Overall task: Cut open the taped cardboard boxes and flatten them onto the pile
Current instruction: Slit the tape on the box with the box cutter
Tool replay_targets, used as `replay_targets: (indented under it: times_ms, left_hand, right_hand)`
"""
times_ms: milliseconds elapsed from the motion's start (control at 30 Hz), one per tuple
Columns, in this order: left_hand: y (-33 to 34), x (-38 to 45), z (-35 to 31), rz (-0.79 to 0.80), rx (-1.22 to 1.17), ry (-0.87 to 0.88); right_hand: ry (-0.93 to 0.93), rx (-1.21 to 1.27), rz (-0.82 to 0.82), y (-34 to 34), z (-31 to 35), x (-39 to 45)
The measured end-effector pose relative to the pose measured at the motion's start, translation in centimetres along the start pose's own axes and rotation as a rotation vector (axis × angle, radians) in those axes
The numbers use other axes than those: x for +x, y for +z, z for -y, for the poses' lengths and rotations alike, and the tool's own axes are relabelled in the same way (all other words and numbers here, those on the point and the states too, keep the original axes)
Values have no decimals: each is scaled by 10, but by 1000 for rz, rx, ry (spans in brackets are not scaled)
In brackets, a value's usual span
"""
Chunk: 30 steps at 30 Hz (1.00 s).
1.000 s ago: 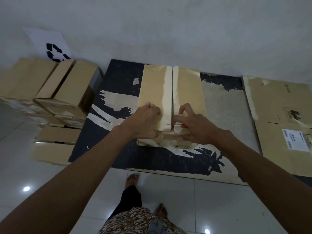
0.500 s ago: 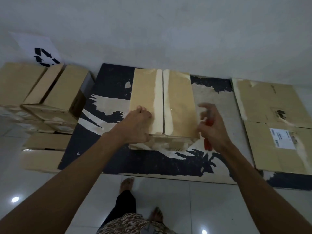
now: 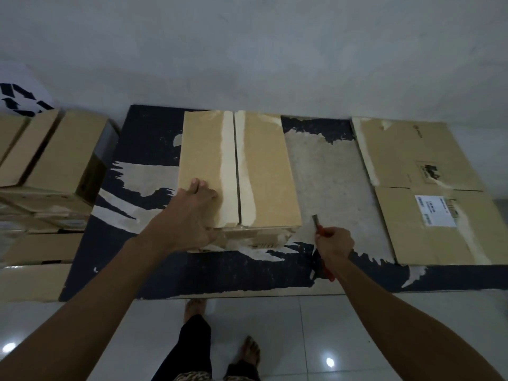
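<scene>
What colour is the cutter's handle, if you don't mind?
Red, on the cutter in the right hand; head view.

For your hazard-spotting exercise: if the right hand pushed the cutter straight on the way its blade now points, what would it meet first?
The right hand holds the cutter pointing away and slightly left. Probably the worn grey patch of the mat comes first, beside the box rather than on it; depth is unclear.

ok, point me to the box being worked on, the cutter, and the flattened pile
cardboard box (image 3: 261, 171): head view, on its right top flap.
red box cutter (image 3: 316, 221): head view, on the metal blade end above the right hand (image 3: 334, 243).
flattened cardboard pile (image 3: 406, 160): head view, on the top sheet's bare far panel.
</scene>
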<state>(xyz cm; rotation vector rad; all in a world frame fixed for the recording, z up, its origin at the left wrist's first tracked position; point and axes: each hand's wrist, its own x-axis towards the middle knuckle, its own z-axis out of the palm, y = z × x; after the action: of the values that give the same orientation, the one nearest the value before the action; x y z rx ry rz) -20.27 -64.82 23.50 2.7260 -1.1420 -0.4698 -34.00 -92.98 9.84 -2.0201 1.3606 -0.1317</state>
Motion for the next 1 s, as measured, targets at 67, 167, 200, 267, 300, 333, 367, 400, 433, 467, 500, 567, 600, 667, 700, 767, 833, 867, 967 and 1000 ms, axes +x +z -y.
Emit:
replay_targets:
  times_ms: [67, 167, 200, 267, 300, 333, 367, 400, 433, 467, 500, 567, 600, 667, 700, 767, 833, 867, 967, 1000]
  left_hand:
    - [3, 0, 2, 2, 9, 14]
    - [5, 1, 4, -2, -12, 23]
    - [4, 2, 3, 2, -14, 19]
    - [4, 2, 3, 10, -11, 12]
    - [6, 1, 3, 6, -14, 12]
    - [10, 0, 3, -9, -11, 11]
    - [15, -2, 1, -30, -2, 7]
    - [22, -3, 0, -49, 20, -7]
    - [29, -5, -3, -75, 46, -27]
    - [34, -7, -6, -119, 67, -34]
    - [37, -9, -11, -146, 77, -24]
    - [43, -10, -15, -221, 77, -15]
    - [45, -11, -14, -266, 77, -16]
    - [50, -12, -12, -330, 74, 17]
    - [53, -12, -11, -352, 68, 33]
    - [58, -13, -8, -363, 84, 54]
    - [52, -16, -14, -417, -67, 25]
    - [43, -18, -17, -509, -140, -29]
    - [16, -20, -10, -686, -406, -242]
    - [9, -21, -6, -766, -512, -315]
  right_hand:
    - [-13, -8, -6, 1, 3, -3]
    - [12, -9, 30, 2, 0, -4]
    - [21, -14, 39, 1, -2, -3]
    - [30, -46, 66, -1, 1, -2]
    - [21, -65, 66, -1, 5, 0]
    - [-5, -66, 39, -1, 12, 0]
    - [-66, -22, -5, -2, 21, -3]
    - [-159, 78, -53, -5, 36, -11]
    - [-297, 196, -100, -7, 50, -21]
    - [-448, 271, -131, -11, 67, -33]
    - [-607, 280, -126, -14, 83, -48]
    - [-887, 101, -2, -13, 105, -73]
    - [-985, -43, 46, -9, 111, -81]
    - [-1026, -224, 95, 0, 114, -87]
    - [-996, -256, 133, 0, 115, -87]
    - [-977, -322, 243, -2, 113, -84]
    - [-1018, -413, 277, -7, 109, -78]
    - [-1045, -441, 241, -8, 106, -74]
    - [-1040, -468, 155, -10, 103, -66]
    - [-1040, -482, 169, -10, 103, -67]
